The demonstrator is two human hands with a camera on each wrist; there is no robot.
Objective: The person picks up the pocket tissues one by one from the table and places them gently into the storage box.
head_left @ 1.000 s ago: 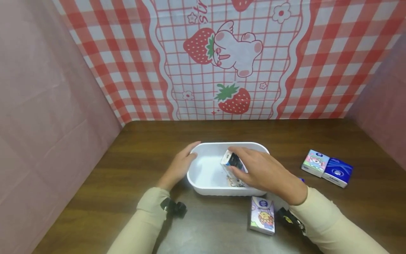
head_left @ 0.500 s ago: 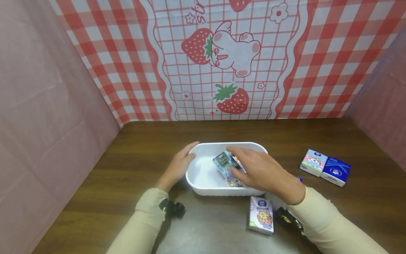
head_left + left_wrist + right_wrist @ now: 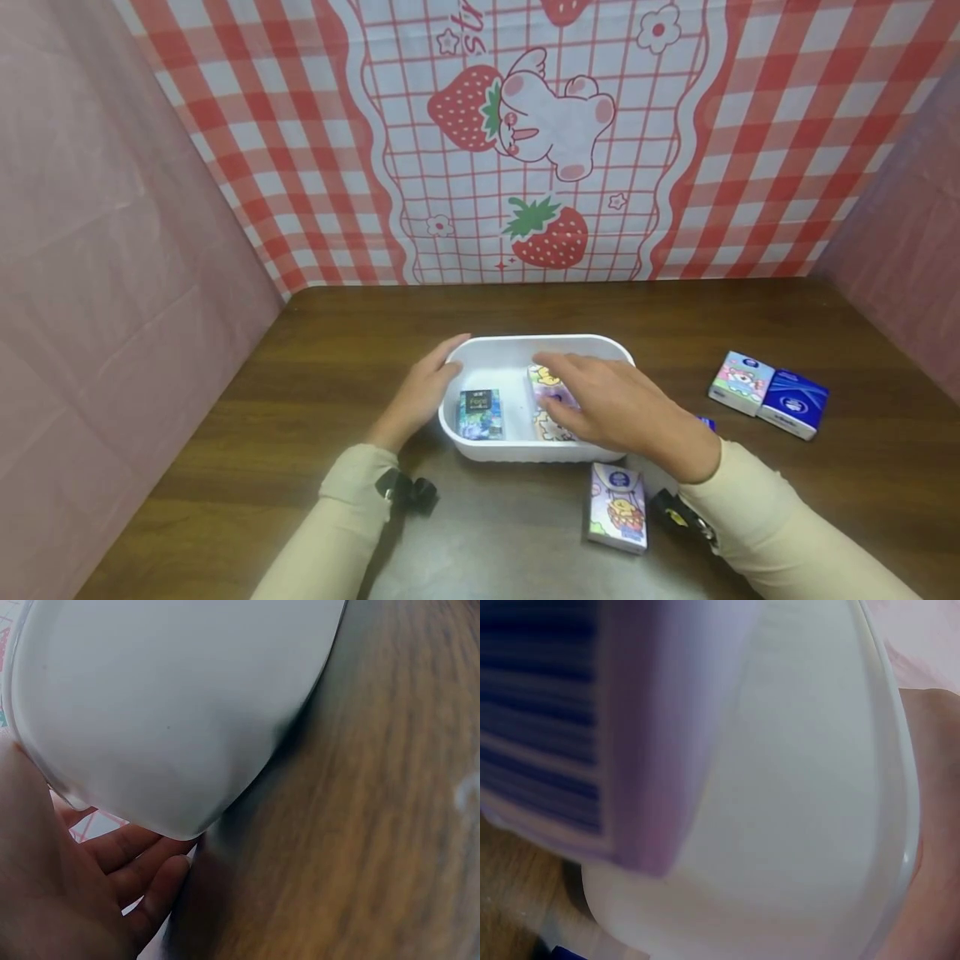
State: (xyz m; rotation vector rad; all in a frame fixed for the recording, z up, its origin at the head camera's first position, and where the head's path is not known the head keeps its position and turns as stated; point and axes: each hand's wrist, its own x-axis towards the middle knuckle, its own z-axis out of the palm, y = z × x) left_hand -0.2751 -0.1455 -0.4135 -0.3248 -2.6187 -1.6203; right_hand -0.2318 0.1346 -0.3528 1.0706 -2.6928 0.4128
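My left hand (image 3: 418, 392) grips the left end of a white plastic basin (image 3: 517, 452). Its thumb lies over the rim, and the left wrist view has the other fingers (image 3: 157, 889) along the outside. Over the basin's right half hangs my right hand (image 3: 618, 412), thumb and fingers apart with nothing between them. A blue-green pocket tissue pack (image 3: 482, 421) with a dark label is in the basin's left end. Purple and cream cartoon tissue packs (image 3: 551, 404) are in the right half, partly hidden by the right hand.
A purple cartoon tissue pack (image 3: 617, 508) lies on the wooden table (image 3: 337, 325) in front of the basin. Farther right, a light-blue pack (image 3: 741, 383) touches a dark-blue one (image 3: 795, 404). Another blue pack shows behind the right wrist. A checked strawberry cloth (image 3: 480, 208) hangs behind the table.
The right hand has let go of the blue-green tissue pack, which tipped over and now lies at the basin's left end. The left hand has kept its hold on the basin.
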